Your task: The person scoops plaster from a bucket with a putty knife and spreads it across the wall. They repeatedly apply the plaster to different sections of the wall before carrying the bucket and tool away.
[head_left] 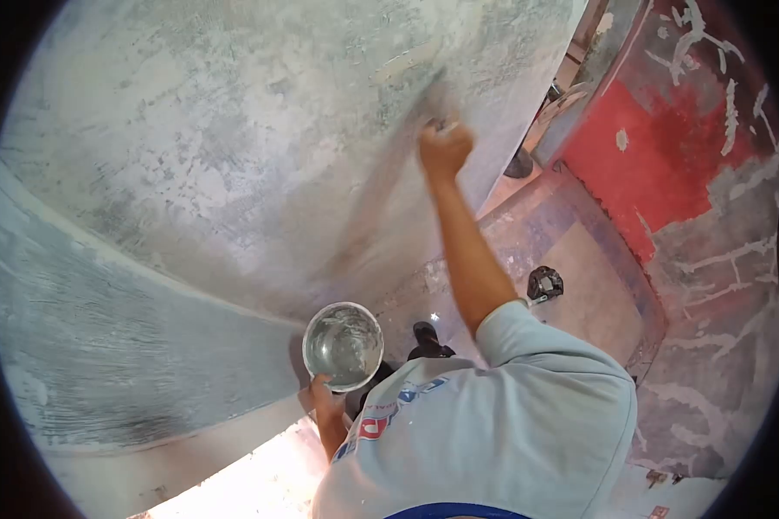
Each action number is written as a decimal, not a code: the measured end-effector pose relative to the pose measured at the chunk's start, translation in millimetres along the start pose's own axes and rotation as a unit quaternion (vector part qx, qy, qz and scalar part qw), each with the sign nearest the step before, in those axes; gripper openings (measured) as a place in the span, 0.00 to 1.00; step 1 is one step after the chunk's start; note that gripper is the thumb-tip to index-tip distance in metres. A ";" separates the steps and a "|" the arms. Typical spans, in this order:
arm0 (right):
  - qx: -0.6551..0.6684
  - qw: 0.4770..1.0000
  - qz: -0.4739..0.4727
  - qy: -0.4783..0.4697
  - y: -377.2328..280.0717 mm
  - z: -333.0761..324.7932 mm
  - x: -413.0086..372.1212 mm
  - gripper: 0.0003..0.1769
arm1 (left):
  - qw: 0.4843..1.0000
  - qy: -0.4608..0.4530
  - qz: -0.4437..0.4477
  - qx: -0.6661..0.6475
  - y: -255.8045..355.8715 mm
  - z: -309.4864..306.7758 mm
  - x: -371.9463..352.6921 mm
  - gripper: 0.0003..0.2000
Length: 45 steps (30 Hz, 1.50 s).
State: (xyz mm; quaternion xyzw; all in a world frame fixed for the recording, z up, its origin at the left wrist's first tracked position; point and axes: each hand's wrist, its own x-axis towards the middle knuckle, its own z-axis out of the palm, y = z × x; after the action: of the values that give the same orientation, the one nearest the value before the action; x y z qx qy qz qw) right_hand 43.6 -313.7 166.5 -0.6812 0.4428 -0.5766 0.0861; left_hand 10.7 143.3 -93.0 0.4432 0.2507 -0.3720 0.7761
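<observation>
Low in the middle, my left hand (324,396) grips a round bucket (348,387) by its near rim. The bucket has a pale rim, and its inside is smeared with grey-white paste. My right hand (447,149) is raised in a closed fist close to a patchy grey-white wall (225,112). What sits in the fist is blurred, and I cannot tell what it is. The arm's shadow falls on the wall to the left of the fist. A smear of lighter, yellowish coating (407,62) lies above the hand.
A second wall (130,329) with grey streaks meets the first at a corner on the left. At right stands a wall with a red painted patch (666,147) and pale filler lines. A small dark object (545,283) rests on the floor (593,268).
</observation>
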 end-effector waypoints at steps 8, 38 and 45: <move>0.241 0.945 -0.123 -0.184 -32.3 -26.4 -110.7 0.15 | 0.996 -0.090 0.011 -0.008 -5.6 -15.9 29.4 0.23; 0.153 0.983 -0.080 0.062 -36.0 -19.1 62.5 0.17 | 0.996 -0.081 0.010 0.031 5.7 -27.8 48.7 0.20; 0.198 0.915 -0.307 -0.172 -79.6 -39.5 -88.3 0.19 | 0.992 -0.127 0.009 0.012 27.6 25.5 4.3 0.23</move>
State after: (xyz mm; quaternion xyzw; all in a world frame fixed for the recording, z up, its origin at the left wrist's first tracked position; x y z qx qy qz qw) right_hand 54.8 -189.0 166.5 -0.8410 0.0671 -0.5247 0.1131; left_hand 36.8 128.6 -70.0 0.4035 0.1422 -0.4214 0.7996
